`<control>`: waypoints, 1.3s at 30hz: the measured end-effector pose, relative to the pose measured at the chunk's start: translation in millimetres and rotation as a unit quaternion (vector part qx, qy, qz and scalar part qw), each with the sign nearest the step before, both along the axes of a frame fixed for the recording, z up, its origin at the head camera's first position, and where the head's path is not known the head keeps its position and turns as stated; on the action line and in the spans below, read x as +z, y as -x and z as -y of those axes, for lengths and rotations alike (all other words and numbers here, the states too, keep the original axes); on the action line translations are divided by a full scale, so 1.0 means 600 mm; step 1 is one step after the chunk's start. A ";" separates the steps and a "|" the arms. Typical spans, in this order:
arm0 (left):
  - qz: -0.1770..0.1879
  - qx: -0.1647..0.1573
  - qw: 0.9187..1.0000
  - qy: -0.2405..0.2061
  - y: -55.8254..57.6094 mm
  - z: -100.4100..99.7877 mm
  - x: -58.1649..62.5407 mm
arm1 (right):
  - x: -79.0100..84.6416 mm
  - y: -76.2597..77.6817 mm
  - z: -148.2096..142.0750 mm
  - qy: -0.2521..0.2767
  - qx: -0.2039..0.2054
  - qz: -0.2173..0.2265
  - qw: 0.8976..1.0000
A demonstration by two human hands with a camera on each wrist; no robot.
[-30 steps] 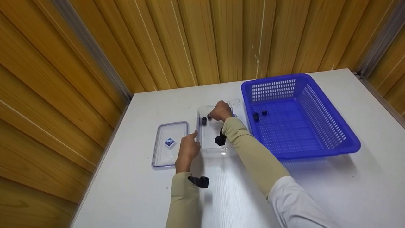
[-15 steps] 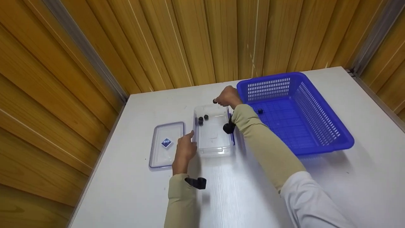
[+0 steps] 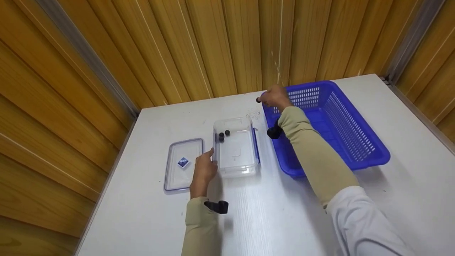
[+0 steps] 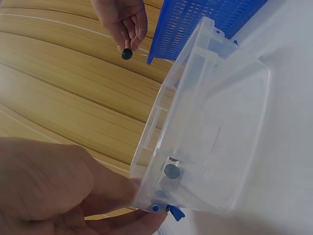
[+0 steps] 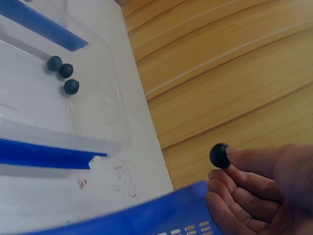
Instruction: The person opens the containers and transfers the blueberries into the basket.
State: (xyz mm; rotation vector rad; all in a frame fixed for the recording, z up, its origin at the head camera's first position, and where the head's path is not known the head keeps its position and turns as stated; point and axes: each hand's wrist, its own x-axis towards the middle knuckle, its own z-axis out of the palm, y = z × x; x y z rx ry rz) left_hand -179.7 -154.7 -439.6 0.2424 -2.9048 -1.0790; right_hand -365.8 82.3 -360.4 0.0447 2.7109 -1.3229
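With the thumb and a fingertip of my right hand (image 3: 276,96) I pinch one dark blueberry-like ball (image 5: 219,155), the gap between them only as wide as the ball itself, my other fingers loosely bent beneath. The ball is off the table, just outside the 10 o'clock corner of the blue plastic basket (image 3: 376,160); whether a finger brushes the basket's rim I cannot tell. My left hand (image 3: 205,167) holds the clear plastic box (image 3: 241,142) at its 8 o'clock side, thumb and fingers about the wall near the rim. Inside that box, towards 10 o'clock, three similar balls (image 5: 66,71) sit close together. From the box, the basket lies between 2 and 3 o'clock, and the clear lid (image 3: 192,153) lies flat between 8 and 9. I judge the ball very light, smooth and apt to roll or slip away, and if it is fruit, a hard squeeze could bruise it; it is best taken round its widest part, with soft pads and barely any pressure. The box looks light and stiff, liable to skid when nudged, so the side wall seems the right place to steady it.
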 end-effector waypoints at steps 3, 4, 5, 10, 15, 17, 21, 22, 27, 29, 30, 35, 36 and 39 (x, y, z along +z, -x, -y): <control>-0.001 0.000 1.000 -0.001 0.000 0.001 0.002 | -0.007 0.006 -0.032 -0.001 -0.018 -0.013 1.000; 0.000 0.001 1.000 -0.002 0.000 0.001 0.003 | -0.010 0.007 -0.043 0.001 -0.023 -0.014 1.000; 0.000 0.001 1.000 -0.002 -0.001 0.001 0.004 | -0.013 0.008 -0.054 0.001 -0.028 -0.014 0.999; 0.002 -0.001 1.000 0.001 -0.002 0.001 0.005 | -0.033 0.007 -0.101 -0.003 -0.051 -0.007 0.999; 0.011 0.002 1.000 -0.008 -0.001 0.001 0.006 | -0.062 0.001 -0.133 -0.065 -0.053 -0.001 0.996; 0.016 0.005 1.000 -0.013 -0.002 0.000 0.006 | -0.075 -0.002 -0.144 -0.063 -0.055 0.016 0.996; 0.020 0.008 1.000 -0.018 -0.004 0.001 0.005 | -0.101 -0.003 -0.159 -0.025 -0.055 0.072 0.996; 0.020 0.008 1.000 -0.018 -0.005 0.001 0.005 | -0.107 -0.004 -0.162 -0.020 -0.053 0.082 0.995; 0.016 0.006 1.000 -0.014 -0.008 0.004 0.004 | -0.127 -0.010 -0.172 -0.096 0.019 0.094 0.991; 0.014 0.006 1.000 -0.010 -0.008 0.005 0.004 | -0.131 -0.013 -0.173 -0.101 0.032 0.092 0.990; 0.013 0.007 1.000 -0.008 -0.008 0.005 0.004 | -0.132 -0.014 -0.173 -0.093 0.029 0.095 0.991; 0.015 0.011 1.000 -0.006 -0.006 0.006 0.004 | -0.134 -0.014 -0.171 -0.019 -0.012 0.113 0.993; 0.012 0.010 1.000 -0.005 -0.006 0.006 0.004 | -0.134 -0.014 -0.170 -0.026 -0.013 0.111 0.993; 0.014 0.010 1.000 -0.002 -0.005 0.006 0.005 | -0.132 -0.016 -0.167 -0.037 -0.013 0.109 0.993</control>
